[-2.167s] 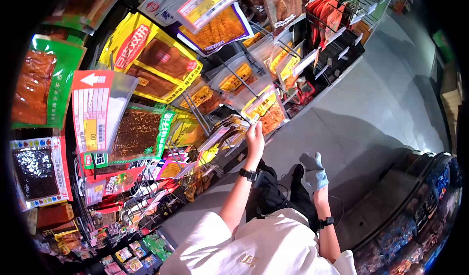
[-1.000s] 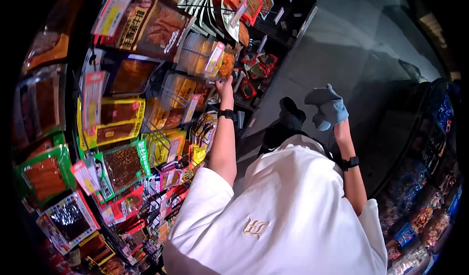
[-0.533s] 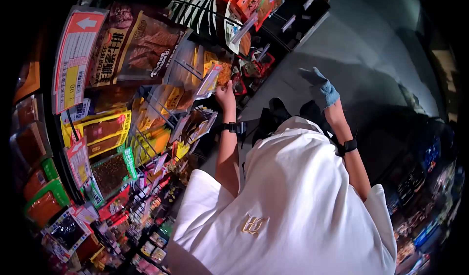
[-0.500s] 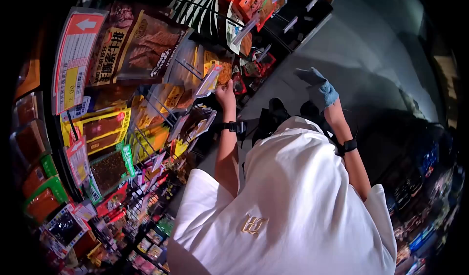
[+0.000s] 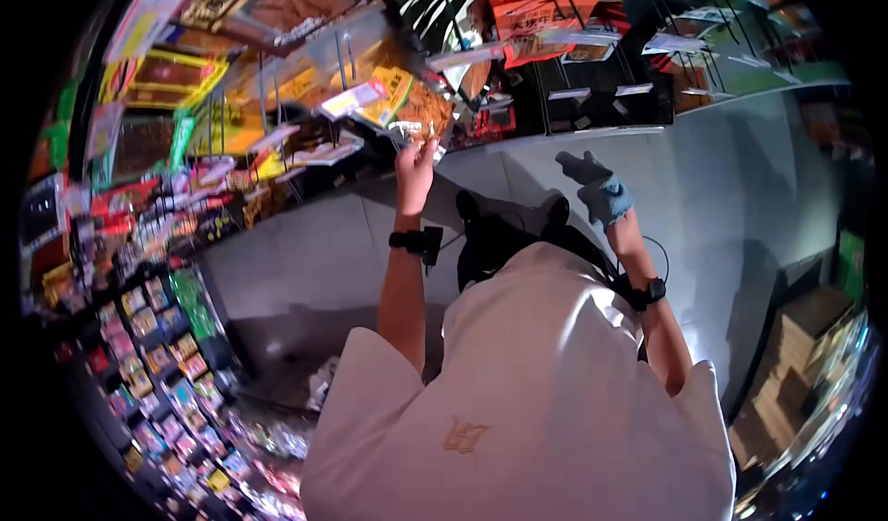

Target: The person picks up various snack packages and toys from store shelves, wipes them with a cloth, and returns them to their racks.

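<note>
My left hand (image 5: 415,174) is bare and pinches the lower edge of a yellow and orange snack packet (image 5: 416,111) at the front of the shelf rack. A pale price tag (image 5: 353,99) sticks out just left of that packet. On my right hand (image 5: 595,188) is a grey-blue knit glove. Its fingers are spread over the floor, with nothing in them. Both wrists wear black bands.
Red packets (image 5: 532,12) hang at the top, right of the held one. Yellow-edged packets (image 5: 166,79) hang at the left, with rows of small packages (image 5: 166,364) lower down. Grey floor (image 5: 712,179) lies around my feet. Cardboard boxes (image 5: 786,382) stand at the lower right.
The view has turned, so the rack now runs across the top. More of the packet in my left hand shows. My right hand stays apart from the rack, its gloved fingers more spread.
</note>
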Tool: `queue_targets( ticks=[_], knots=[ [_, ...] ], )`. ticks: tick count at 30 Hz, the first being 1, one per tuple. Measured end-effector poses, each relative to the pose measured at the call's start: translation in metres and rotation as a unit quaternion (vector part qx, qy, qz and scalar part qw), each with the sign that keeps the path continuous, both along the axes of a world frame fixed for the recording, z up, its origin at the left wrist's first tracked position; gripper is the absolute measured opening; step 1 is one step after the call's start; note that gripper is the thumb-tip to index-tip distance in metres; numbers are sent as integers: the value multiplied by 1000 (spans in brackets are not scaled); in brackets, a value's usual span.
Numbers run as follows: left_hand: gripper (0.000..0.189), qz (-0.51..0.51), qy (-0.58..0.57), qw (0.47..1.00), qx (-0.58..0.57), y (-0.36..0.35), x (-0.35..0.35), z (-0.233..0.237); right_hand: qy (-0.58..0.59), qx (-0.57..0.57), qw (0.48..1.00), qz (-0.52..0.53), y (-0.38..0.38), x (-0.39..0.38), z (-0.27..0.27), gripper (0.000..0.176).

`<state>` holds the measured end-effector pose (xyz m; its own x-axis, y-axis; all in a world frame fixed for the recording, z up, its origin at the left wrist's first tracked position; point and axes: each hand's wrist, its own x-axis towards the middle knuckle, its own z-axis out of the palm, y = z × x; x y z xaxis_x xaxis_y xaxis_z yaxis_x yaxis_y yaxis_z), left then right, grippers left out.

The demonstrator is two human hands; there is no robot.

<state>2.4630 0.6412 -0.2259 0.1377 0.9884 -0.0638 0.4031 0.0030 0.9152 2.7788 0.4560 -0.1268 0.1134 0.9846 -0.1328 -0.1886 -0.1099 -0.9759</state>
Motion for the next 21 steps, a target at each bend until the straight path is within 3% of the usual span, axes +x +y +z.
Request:
queue_targets(
  ticks=[1,5,6,9,13,18,20,21],
  knots=[
    [28,-10,18,1000,11,-6,0,7,-4,-6,1000,20,0,7,2,42],
    [24,8,-109,994,11,-24,16,34,7,-48,999,26,-3,14,-9,33],
    [22,-4,-141,990,1,-27,17,40,-2,10,999,34,0,9,-7,31],
    [18,-16,-192,981,-31,-38,18,69,-80,13,996,43,6,-6,0,34],
    [17,-1,-257,961,-102,-48,16,104,-5,61,995,82,25,-28,25,40],
    [16,-4,-343,929,-139,-64,3,116,49,68,993,82,36,-41,4,41],
    [16,-18,-368,919,-140,-69,-8,119,190,-34,980,56,49,-48,9,46],
    [18,-48,-362,920,-141,-72,-13,128,98,36,992,65,53,-55,8,49]
  ],
)
